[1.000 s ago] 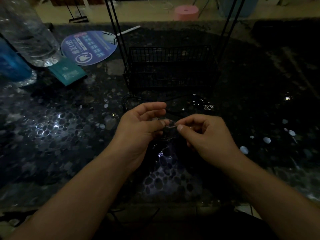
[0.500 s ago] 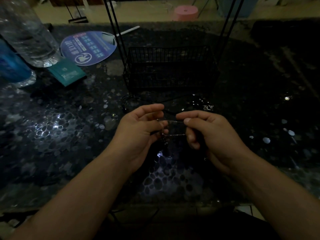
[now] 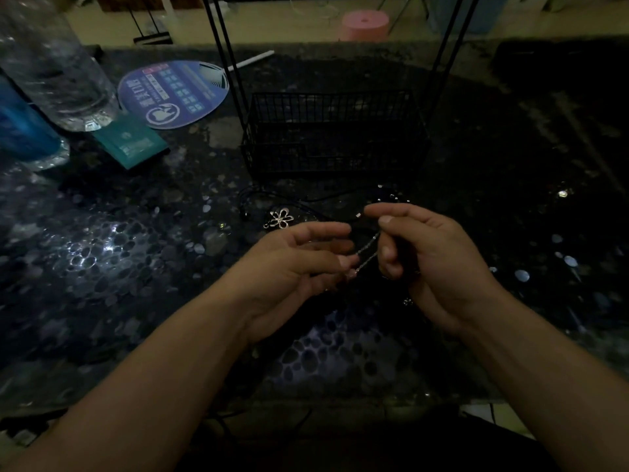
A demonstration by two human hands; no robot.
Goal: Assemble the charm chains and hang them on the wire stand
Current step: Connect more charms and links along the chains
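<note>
hands (image 3: 299, 264) (image 3: 432, 264) pinch a thin silver chain (image 3: 366, 253) near flower charm (image 3: 280, 218).

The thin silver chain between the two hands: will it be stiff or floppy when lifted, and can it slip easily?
The silver chain is probably floppy: it hangs slack between the left hand and the right hand. It looks very fine, so likely light. Its small shiny links may slip from the fingers.
</note>
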